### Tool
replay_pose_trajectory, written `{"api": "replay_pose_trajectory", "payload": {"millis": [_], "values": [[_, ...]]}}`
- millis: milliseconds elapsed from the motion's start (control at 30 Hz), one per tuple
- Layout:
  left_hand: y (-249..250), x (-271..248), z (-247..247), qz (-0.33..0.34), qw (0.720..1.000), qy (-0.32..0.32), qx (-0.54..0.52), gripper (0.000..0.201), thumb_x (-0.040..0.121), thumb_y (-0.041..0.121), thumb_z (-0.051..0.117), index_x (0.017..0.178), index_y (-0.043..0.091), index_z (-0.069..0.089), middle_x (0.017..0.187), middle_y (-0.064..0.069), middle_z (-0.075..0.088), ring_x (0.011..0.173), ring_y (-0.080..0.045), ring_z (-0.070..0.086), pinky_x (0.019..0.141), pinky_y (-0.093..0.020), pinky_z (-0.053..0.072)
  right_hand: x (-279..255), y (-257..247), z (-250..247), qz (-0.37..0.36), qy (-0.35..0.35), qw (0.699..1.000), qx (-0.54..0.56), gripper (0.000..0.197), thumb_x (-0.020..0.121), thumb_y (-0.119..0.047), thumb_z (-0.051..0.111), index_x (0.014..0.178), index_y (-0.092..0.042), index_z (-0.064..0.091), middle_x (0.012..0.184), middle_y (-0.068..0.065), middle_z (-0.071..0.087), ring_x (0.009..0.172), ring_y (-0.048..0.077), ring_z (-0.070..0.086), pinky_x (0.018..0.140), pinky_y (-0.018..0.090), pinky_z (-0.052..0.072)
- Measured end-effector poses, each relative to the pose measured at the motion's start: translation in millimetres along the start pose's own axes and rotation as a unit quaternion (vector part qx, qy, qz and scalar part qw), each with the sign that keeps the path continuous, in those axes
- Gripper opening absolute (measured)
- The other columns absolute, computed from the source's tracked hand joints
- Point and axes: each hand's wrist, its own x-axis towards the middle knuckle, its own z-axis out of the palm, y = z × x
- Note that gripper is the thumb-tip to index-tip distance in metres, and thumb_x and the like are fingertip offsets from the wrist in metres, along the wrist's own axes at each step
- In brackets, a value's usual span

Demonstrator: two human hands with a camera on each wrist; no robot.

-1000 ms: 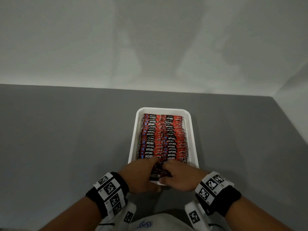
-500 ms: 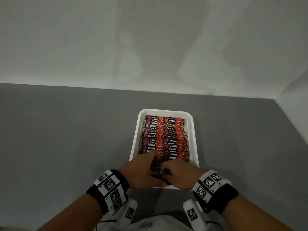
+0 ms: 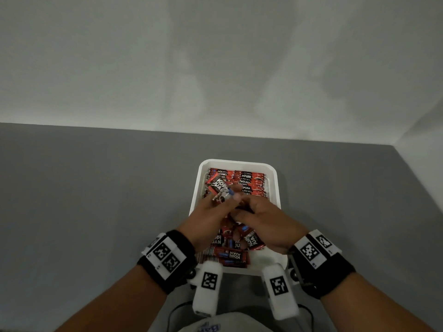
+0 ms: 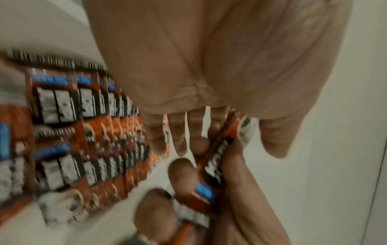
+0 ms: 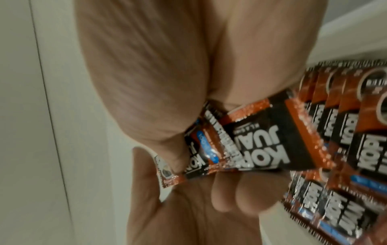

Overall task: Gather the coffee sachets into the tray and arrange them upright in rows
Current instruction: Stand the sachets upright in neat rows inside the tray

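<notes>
I am looking down at a white tray (image 3: 273, 185) sitting on a grey tabletop (image 3: 96, 200), at about 12 o'clock from my body. Red-and-black Kopi Juan sachets (image 3: 249, 180) are standing upright in two rows through the far half of the tray; the wrist views are showing the same rows (image 4: 87, 132) (image 5: 356, 132) on edge, packed face to face. At the near, 6 o'clock end of the tray, loose sachets (image 3: 231, 256) are lying flat and crosswise rather than standing.

Both hands are meeting above the middle of the tray. My left hand (image 3: 211, 219) is pinching one sachet (image 3: 217, 185) between thumb and fingers, holding it tilted out towards 11 o'clock over the left row. The left wrist view is blurred, but it is showing that hand's fingers (image 4: 178, 137) extended downward with a sachet (image 4: 217, 159) against them.

My right hand (image 3: 266, 226) is sitting at 3 o'clock of the left, knuckles up, fingers curled. The right wrist view is showing several sachets (image 5: 261, 137) clamped between its thumb and curled fingers (image 5: 247, 194), fanned and overlapping. The two hands are touching at the fingertips.
</notes>
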Motion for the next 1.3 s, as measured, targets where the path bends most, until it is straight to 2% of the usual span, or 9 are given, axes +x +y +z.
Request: {"api": "replay_pose_trajectory", "payload": {"millis": [200,300,433,600,767,867,1000,1133,1300], "values": [[10,19,13,0.006,0.984,0.110,-0.137,0.029,0.106,0.024,0.047,0.095,0.002,0.063,0.116,-0.017,0.072,0.109,-0.029,0.070,0.069,-0.039,0.060,-1,-1,9,0.009,0.008,0.999,0.044,0.013,0.100,-0.004,0.055,0.108,-0.010,0.063,0.079,0.013,0.066,0.058,0.022,0.058,0.048,0.029,0.045],[16,27,6,0.024,0.956,0.148,-0.251,0.026,0.105,0.018,0.047,0.084,0.006,0.059,0.088,-0.014,0.070,0.083,-0.025,0.072,0.078,-0.037,0.057,-4,-3,4,0.025,0.015,0.999,0.041,0.032,0.092,0.014,0.047,0.110,-0.009,0.059,0.079,0.016,0.065,0.057,0.021,0.058,0.046,0.025,0.046],[21,27,-7,-0.010,0.955,0.209,-0.208,0.021,0.102,0.020,0.054,0.085,0.010,0.061,0.066,-0.002,0.051,0.052,-0.014,0.047,0.054,-0.029,0.049,-6,-6,-9,0.054,0.050,0.994,0.079,0.039,0.086,0.019,0.037,0.101,-0.007,0.061,0.079,0.011,0.067,0.059,0.021,0.063,0.047,0.028,0.048],[19,16,2,-0.110,0.983,0.077,-0.121,0.034,0.097,0.036,0.061,0.072,0.013,0.062,0.067,-0.004,0.055,0.056,-0.017,0.053,0.056,-0.029,0.048,5,-19,-16,-0.030,0.074,0.992,0.097,0.033,0.091,0.015,0.051,0.115,-0.003,0.065,0.106,0.018,0.075,0.097,0.033,0.073,0.085,0.048,0.059],[17,14,21,-0.082,0.983,-0.012,-0.162,0.039,0.100,0.012,0.053,0.134,-0.007,0.055,0.129,-0.033,0.060,0.106,-0.038,0.067,0.091,-0.046,0.057,14,-16,-11,-0.101,0.147,0.984,-0.017,0.040,0.079,0.013,0.073,0.108,-0.013,0.065,0.095,0.010,0.077,0.087,0.026,0.074,0.082,0.042,0.059],[16,19,19,-0.099,0.981,0.030,-0.162,0.035,0.100,0.004,0.047,0.130,-0.012,0.056,0.111,-0.028,0.067,0.089,-0.033,0.072,0.081,-0.041,0.059,17,-12,-10,-0.129,0.201,0.943,-0.230,0.047,0.072,-0.010,0.085,0.109,-0.030,0.064,0.094,-0.007,0.072,0.079,0.002,0.067,0.075,0.027,0.054],[18,21,14,-0.115,0.982,0.069,-0.133,0.021,0.100,0.002,0.047,0.118,0.001,0.059,0.082,-0.014,0.063,0.063,-0.021,0.063,0.061,-0.032,0.058,10,-18,-19,-0.166,0.128,0.921,-0.330,0.102,0.050,-0.049,0.092,0.141,-0.035,0.048,0.138,-0.020,0.046,0.130,0.001,0.046,0.108,0.031,0.045],[22,20,18,-0.120,0.987,0.040,-0.101,0.010,0.097,0.001,0.053,0.094,0.001,0.062,0.075,-0.013,0.060,0.057,-0.020,0.061,0.054,-0.030,0.057,13,-21,-18,-0.135,-0.005,0.868,-0.478,0.143,0.050,-0.046,0.096,0.160,-0.030,0.008,0.167,-0.010,0.010,0.154,0.006,0.004,0.126,0.038,0.019],[23,20,22,-0.123,0.986,0.016,-0.111,0.020,0.092,-0.005,0.047,0.100,-0.001,0.065,0.083,-0.017,0.066,0.072,-0.027,0.069,0.060,-0.032,0.058,26,-21,-19,-0.139,0.025,0.866,-0.480,0.134,0.051,-0.031,0.093,0.160,-0.025,0.014,0.155,-0.008,0.029,0.145,0.009,0.027,0.118,0.037,0.035]]}}
